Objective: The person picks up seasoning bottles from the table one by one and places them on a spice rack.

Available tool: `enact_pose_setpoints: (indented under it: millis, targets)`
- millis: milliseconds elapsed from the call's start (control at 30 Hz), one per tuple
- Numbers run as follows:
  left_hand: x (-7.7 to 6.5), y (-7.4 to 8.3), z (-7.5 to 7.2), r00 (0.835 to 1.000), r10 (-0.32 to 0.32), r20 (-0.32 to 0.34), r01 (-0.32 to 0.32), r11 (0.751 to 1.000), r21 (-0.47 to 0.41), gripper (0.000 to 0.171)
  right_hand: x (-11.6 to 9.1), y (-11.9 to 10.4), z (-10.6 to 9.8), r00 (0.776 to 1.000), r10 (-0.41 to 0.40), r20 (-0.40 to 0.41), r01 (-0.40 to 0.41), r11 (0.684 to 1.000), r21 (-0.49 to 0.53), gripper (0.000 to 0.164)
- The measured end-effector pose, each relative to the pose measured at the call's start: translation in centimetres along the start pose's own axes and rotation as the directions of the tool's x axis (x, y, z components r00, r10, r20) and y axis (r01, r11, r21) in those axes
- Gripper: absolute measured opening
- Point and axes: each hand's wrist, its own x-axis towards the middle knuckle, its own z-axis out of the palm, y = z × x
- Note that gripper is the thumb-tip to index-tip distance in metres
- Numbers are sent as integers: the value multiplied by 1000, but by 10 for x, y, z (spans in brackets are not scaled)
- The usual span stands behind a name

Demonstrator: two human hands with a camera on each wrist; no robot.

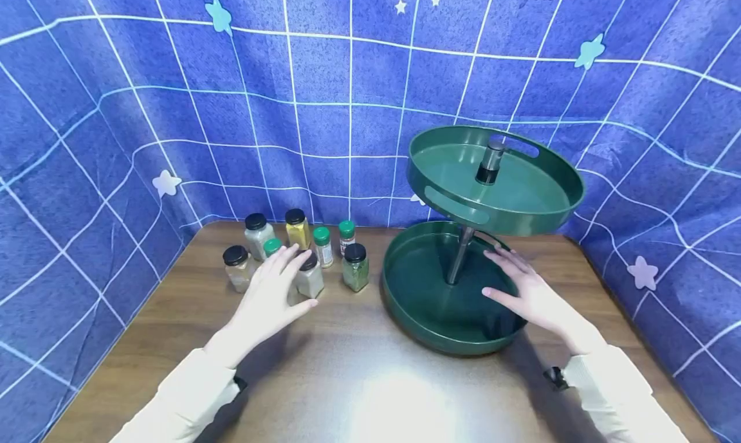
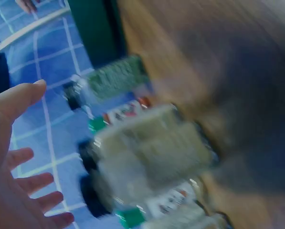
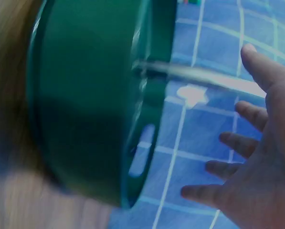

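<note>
My left hand (image 1: 263,305) hovers with fingers spread in front of a cluster of spice jars, holding nothing. Nearest its fingers is a black-capped jar of pale powder (image 1: 311,281). Beside that stands a black-capped jar of green flakes (image 1: 356,274), seen also in the blurred left wrist view as a jar (image 2: 117,78). A yellow-filled jar (image 1: 298,233) is farther back, near smaller green-capped shakers (image 1: 323,250). Over the lower tray of a green two-tier round stand (image 1: 399,314), my right hand (image 1: 529,295) is spread and empty. The right wrist view shows its fingers apart from the stand's metal post (image 3: 204,78).
The stand's upper tray (image 1: 503,215) overhangs the lower one and has cut-out handles. A blue gridded cloth (image 1: 370,70) surrounds the wooden table (image 1: 347,359) at the back and sides. Another black-capped jar (image 1: 237,269) stands at the cluster's left end.
</note>
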Motion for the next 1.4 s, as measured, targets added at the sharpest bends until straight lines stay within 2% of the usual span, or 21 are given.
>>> enact_pose_setpoints:
  millis: [133,233,433,600,733,867,1033,1100,1233,1400]
  targets:
    - [-4,-19,4,999,-22,-25,21,999,-42,85,-3,22,-1,1000,0,-22,0,1000,23,67]
    - [-7,-30,7,998,-60,-23,57,992,-109,85,-6,37,-1,999,19,-36,-17,998,54,68]
    - [-12,-44,11,990,-138,30,141,958,-249,84,-11,58,2,998,37,-44,-33,995,90,73]
    - [-20,-53,13,974,-206,98,228,908,-351,83,-14,69,7,998,49,-26,-45,990,135,74]
    - [-23,-61,14,963,-224,149,268,860,-435,79,-17,78,12,998,64,-15,-60,982,178,76]
    - [-26,-68,16,958,-225,179,286,814,-505,76,-22,86,16,998,66,-7,-63,973,224,79]
    - [-26,-73,19,959,-208,193,284,745,-604,71,-29,96,19,998,69,0,-66,953,297,82]
    - [-26,-75,20,959,-204,197,283,732,-620,68,-33,102,20,998,63,4,-61,934,353,82]
    - [-27,-77,21,955,-219,203,298,728,-617,63,-39,110,22,997,75,37,-83,892,444,82]
    - [-25,-62,8,947,-247,204,320,745,-585,59,-45,116,24,995,72,68,-96,853,513,84]
